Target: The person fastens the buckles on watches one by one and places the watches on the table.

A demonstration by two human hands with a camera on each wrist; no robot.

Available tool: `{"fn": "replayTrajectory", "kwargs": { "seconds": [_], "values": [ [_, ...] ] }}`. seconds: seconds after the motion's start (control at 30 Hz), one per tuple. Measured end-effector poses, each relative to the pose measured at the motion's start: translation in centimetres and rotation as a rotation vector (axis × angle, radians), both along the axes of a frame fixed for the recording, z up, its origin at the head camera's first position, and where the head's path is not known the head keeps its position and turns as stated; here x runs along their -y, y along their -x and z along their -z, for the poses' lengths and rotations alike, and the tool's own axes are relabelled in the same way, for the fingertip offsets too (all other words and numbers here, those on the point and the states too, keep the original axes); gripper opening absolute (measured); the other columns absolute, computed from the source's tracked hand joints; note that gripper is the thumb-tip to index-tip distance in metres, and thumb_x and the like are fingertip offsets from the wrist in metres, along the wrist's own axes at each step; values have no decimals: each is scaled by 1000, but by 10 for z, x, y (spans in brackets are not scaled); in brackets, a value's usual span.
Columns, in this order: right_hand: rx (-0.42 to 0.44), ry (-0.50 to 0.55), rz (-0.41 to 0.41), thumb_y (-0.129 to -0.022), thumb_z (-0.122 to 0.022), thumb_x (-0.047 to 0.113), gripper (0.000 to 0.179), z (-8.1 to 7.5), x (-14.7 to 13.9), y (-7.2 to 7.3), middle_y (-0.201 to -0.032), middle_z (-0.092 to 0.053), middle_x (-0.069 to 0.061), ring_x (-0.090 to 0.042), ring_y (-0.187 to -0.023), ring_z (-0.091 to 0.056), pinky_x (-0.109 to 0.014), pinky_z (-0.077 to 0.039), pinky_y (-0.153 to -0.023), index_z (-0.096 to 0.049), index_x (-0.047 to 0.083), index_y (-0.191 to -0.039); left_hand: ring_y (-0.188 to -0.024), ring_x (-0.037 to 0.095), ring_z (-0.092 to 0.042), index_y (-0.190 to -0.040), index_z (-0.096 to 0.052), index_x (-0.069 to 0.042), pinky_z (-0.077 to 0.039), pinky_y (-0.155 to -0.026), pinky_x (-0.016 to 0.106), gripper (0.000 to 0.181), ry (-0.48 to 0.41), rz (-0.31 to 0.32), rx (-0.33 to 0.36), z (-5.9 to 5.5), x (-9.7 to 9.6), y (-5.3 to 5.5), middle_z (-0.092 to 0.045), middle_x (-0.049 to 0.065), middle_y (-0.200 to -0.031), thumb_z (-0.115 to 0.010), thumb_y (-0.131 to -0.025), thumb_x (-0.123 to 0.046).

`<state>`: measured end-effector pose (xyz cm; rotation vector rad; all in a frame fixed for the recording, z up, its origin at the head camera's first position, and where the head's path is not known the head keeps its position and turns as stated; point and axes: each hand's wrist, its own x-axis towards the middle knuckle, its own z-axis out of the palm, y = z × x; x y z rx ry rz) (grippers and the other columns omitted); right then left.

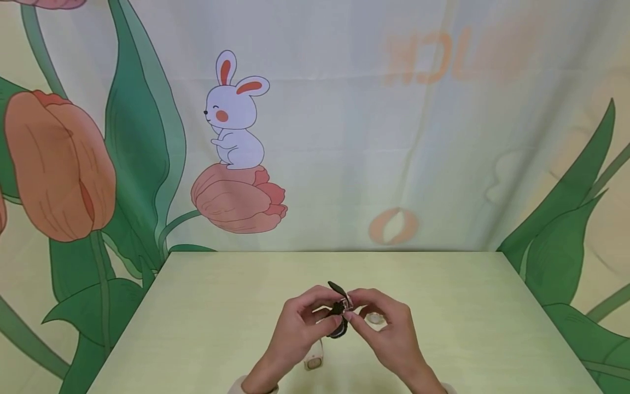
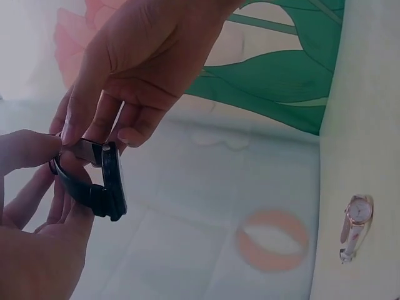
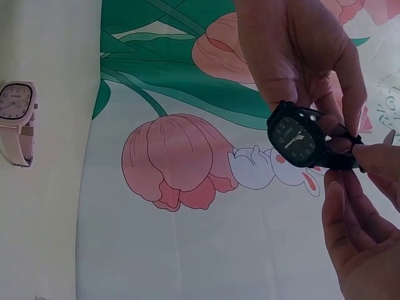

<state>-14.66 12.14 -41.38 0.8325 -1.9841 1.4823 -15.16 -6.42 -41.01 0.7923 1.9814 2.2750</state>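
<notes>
A black wristwatch [image 3: 295, 134] with a squarish dark dial is held between both hands above the table. My left hand [image 1: 300, 325] grips it near the case, with fingers and thumb bent around it. The right hand [image 1: 391, 328] pinches the strap [image 2: 75, 184] by its end part, the fingertips of the two hands close together. In the head view one strap end sticks up above the fingers. Whether the buckle is fastened is hidden by the fingers. Below the left hand lies a pale pink watch [image 3: 15, 103] with a square face. Past the right fingers lies a round-faced watch [image 2: 360, 210] with a light strap.
The pale table [image 1: 206, 306] stretches out on both sides of the hands. Behind its far edge hangs a cloth backdrop [image 1: 325, 137] printed with tulips, leaves and a white rabbit.
</notes>
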Motion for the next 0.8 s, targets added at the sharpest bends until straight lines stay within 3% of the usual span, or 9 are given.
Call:
{"fn": "replayTrajectory", "kwargs": {
  "seconds": [0.07,0.27,0.53,0.8],
  "values": [
    [-17,15,-5,-81,-75,-6,33,-1,-1,0,-98,-73,-7,-10,-87,-68,-21,-56,-69,-70,11,-109,-98,14,-67,-113,-67,-3,-55,-91,26,26,39,-41,-17,1,0,0,-66,20,-108,-72,-88,-6],
    [-70,43,-14,-78,-75,-10,35,-1,-2,2,-98,-73,-7,-10,-87,-67,-20,-57,-69,-71,6,-109,-96,13,-68,-110,-70,-13,-52,-94,27,22,149,-143,23,1,-2,-2,-72,9,-104,-73,-89,-18],
    [-76,51,-7,-81,-74,-7,30,1,1,1,-95,-73,-7,-11,-85,-68,-21,-57,-68,-73,7,-108,-91,12,-66,-107,-69,-6,-53,-91,25,19,115,-176,-11,2,-3,-4,-69,16,-99,-70,-91,-15],
    [-85,42,24,-81,-75,-7,29,3,4,0,-92,-73,-5,-10,-85,-68,-20,-57,-67,-74,9,-106,-89,12,-66,-104,-70,-8,-54,-91,26,16,89,-214,-25,1,-4,-5,-68,11,-96,-73,-89,-15]
  ]
}}
